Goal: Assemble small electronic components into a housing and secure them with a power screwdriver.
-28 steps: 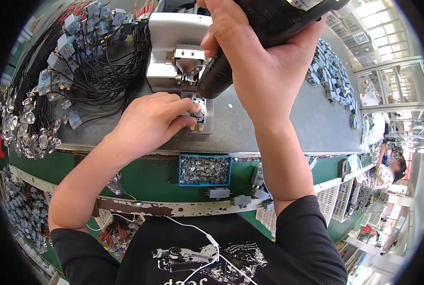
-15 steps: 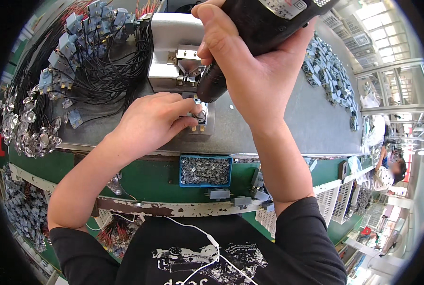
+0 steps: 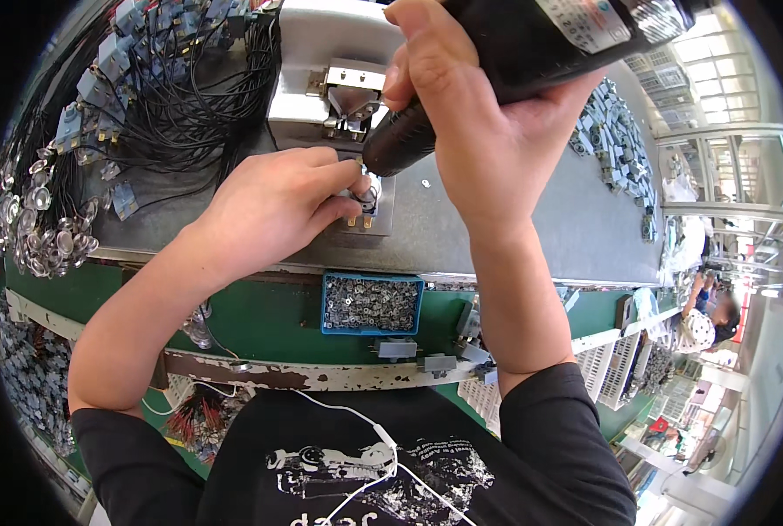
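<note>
A black electric screwdriver (image 3: 514, 44) is gripped in my right hand (image 3: 488, 149), its dark nose slanting down to the left. That nose ends just above a small part with brass terminals (image 3: 369, 206), seated on a metal block (image 3: 383, 215). My left hand (image 3: 273, 197) has its thumb and fingertips closed at this part, covering much of it. Behind them stands a light metal fixture (image 3: 317, 114) with a clamp-like bracket (image 3: 352, 92) on its front. The driver's tip is partly hidden by my left fingertips.
Grey-blue switches with black wires (image 3: 115, 66) pile up at the left, beside round metal caps (image 3: 45, 219). More grey switches (image 3: 615, 145) lie at the right. A blue tray (image 3: 372, 330) of small metal parts is at the front edge. A person (image 3: 703, 320) is far right.
The screwdriver's body has tilted toward the right and its nose has risen a little. My left fingertips remain at the small part. The whole view has shifted slightly.
</note>
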Motion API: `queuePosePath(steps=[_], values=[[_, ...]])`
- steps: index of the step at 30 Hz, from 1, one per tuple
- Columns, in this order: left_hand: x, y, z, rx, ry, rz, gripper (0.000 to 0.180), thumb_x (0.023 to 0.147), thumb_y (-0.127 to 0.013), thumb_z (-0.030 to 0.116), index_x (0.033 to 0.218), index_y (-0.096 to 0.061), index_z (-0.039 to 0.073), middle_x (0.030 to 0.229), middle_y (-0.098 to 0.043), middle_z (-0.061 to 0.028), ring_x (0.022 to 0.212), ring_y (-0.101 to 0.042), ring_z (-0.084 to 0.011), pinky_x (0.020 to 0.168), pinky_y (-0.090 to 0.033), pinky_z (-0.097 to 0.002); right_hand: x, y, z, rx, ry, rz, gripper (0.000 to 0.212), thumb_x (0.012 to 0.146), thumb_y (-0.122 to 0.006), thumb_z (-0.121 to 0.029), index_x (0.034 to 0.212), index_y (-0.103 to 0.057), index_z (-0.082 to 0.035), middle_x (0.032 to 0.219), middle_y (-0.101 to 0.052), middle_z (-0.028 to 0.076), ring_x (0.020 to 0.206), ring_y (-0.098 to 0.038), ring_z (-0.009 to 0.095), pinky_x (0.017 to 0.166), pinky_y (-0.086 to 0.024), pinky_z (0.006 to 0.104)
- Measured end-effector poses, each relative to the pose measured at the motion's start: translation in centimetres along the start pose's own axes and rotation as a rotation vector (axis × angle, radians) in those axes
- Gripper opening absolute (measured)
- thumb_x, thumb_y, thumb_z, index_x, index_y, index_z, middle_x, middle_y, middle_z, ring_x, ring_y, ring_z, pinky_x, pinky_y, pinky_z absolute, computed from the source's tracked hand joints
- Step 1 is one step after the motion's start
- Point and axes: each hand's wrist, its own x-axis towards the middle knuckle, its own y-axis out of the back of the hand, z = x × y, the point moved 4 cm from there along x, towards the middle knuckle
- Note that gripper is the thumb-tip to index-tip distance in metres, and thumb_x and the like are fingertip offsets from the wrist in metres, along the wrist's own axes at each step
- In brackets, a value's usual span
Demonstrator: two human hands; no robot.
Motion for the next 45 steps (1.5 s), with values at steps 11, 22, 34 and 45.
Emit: queuePosePath(steps=[11,22,34,45], values=[[-1.2,-1.2,0.0,-0.022,-0.027,0.081,0.016,0.093,-0.071,0.02,0.106,-0.067,0.012,0.09,-0.068,-0.0066,0.087,-0.069,-0.0293,0.071,-0.055,-0.0435,-1.7,-1.7,0.6,0.05,0.186,0.116,0.038,0.089,-0.074,0.008,0.121,-0.055,0.003,0.088,-0.07,0.009,0.074,-0.067,0.011,0.062,-0.054,0.0229],[-0.8,-0.9,3.7,0.317,-0.228,0.217,0.018,0.085,-0.073,0.018,0.101,-0.068,0.011,0.095,-0.066,-0.0032,0.096,-0.065,-0.024,0.084,-0.051,-0.0379,-3.8,1.7,-0.2,-0.037,0.139,0.16,0.058,0.09,-0.074,0.007,0.136,-0.039,-0.001,0.098,-0.07,0.012,0.076,-0.068,0.013,0.064,-0.056,0.0233],[-4.6,-7.7,7.0,0.309,-0.399,-0.315,0.008,0.078,-0.066,0.017,0.084,-0.064,0.012,0.079,-0.061,-0.0001,0.084,-0.062,-0.0169,0.075,-0.045,-0.0316,-0.6,0.8,-1.3,0.019,0.215,0.161,0.058,0.09,-0.074,0.006,0.135,-0.039,-0.001,0.101,-0.07,0.013,0.077,-0.068,0.013,0.064,-0.056,0.0239],[-4.4,-6.8,6.4,-0.086,-0.245,-0.334,0.012,0.086,-0.061,0.009,0.095,-0.062,0.001,0.083,-0.065,-0.0117,0.083,-0.069,-0.0307,0.077,-0.056,-0.0425,2.0,-3.6,-1.6,0.088,0.275,0.189,0.056,0.089,-0.075,0.006,0.133,-0.041,-0.001,0.099,-0.066,0.009,0.083,-0.067,0.012,0.068,-0.056,0.0258]])
